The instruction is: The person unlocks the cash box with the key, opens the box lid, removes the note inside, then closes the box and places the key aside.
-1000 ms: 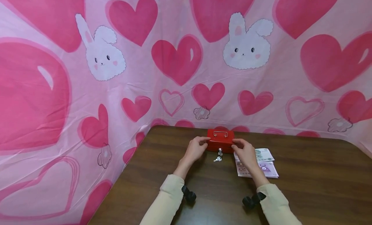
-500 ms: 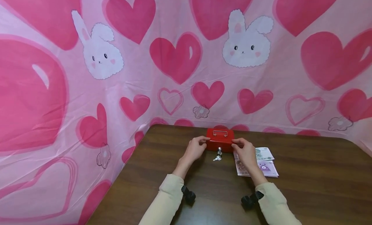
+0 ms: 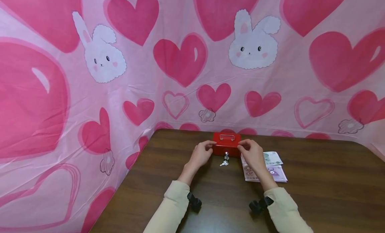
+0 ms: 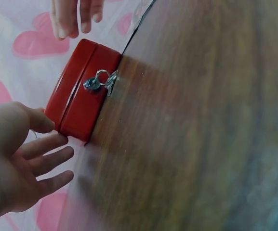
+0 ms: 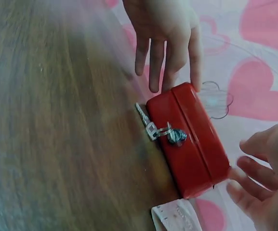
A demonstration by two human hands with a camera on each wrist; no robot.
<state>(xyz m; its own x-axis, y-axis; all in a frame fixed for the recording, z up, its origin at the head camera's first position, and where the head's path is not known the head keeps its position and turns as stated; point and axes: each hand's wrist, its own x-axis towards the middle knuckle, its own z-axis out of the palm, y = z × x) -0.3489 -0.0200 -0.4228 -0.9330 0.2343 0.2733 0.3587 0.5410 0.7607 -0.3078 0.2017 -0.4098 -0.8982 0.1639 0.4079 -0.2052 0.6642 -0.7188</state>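
Note:
A small red cash box (image 3: 227,148) stands closed on the table, its wire handle folded on the lid. Keys (image 3: 224,163) hang from the lock on its front. My left hand (image 3: 201,154) is at the box's left end; in the left wrist view its thumb touches the lid corner, and the fingers (image 4: 52,161) are spread and loosely straight. At the right end is my right hand (image 3: 253,156), fingers relaxed; in the right wrist view a fingertip (image 5: 234,174) lies at the box's corner, and whether it touches is unclear.
Banknotes (image 3: 278,172) lie on the table to the right of the box, partly under my right forearm and hand. Behind the brown wooden table (image 3: 325,179) hangs a pink cloth (image 3: 174,19) with hearts and rabbits. A small black camera sits on each wrist.
My right hand's fingers have shifted slightly and bent more at the box's right end. The left hand and the box stay put; the head view has turned a little.

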